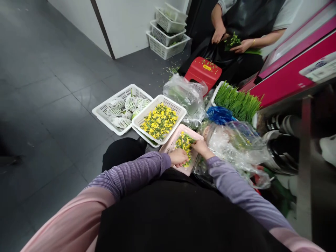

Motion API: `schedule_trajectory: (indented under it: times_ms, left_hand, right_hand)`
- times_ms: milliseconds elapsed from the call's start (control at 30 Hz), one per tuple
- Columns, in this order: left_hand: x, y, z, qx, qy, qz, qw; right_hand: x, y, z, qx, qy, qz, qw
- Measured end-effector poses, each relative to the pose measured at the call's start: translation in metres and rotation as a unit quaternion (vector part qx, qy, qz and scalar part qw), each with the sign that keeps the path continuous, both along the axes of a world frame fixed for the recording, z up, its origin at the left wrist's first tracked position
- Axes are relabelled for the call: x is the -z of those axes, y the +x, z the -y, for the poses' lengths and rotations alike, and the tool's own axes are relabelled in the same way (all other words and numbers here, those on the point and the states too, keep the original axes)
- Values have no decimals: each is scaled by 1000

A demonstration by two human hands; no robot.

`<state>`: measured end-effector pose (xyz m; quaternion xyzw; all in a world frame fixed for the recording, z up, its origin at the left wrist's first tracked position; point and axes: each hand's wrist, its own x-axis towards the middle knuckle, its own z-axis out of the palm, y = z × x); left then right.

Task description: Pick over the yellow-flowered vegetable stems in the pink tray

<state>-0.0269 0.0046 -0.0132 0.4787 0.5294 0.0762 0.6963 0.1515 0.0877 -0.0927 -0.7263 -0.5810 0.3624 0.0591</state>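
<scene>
A pink tray [189,131] of yellow flowers on green stems [184,140] sits close in front of me, and both hands work over it. My left hand [179,157] is closed at the tray's near left side, knuckles up; whatever its fingers hold is hidden. At the right side, my right hand [201,147] pinches at the flowers with thumb and fingers together. Just beyond to the left, a white basket [164,140] holds a heap of the same yellow flowers [160,120]. It overlaps another white basket [105,120] of produce in white foam nets [122,110].
Clear plastic bags [225,143] and a blue bag [220,114] crowd the right, near a container of long green stalks [236,103]. Beyond are a red box-shaped object [203,73], stacked white baskets [165,50] and a co-worker's hands [243,45] holding greens.
</scene>
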Motion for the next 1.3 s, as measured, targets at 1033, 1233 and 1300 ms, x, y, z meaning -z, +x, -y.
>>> schedule_trajectory:
  times_ms: [1033,1233,1300]
  left_hand:
    - [12,13,-12,-103,-35,166,980]
    - [10,6,-9,-50,76,130,987]
    - [5,4,-9,-45,96,106,989]
  right_hand:
    - [-68,1,82,-3,29,-337,941]
    - [-72,-2,76,-120,88,-243,959]
    - [-75,-4,76,-144,96,-222,960]
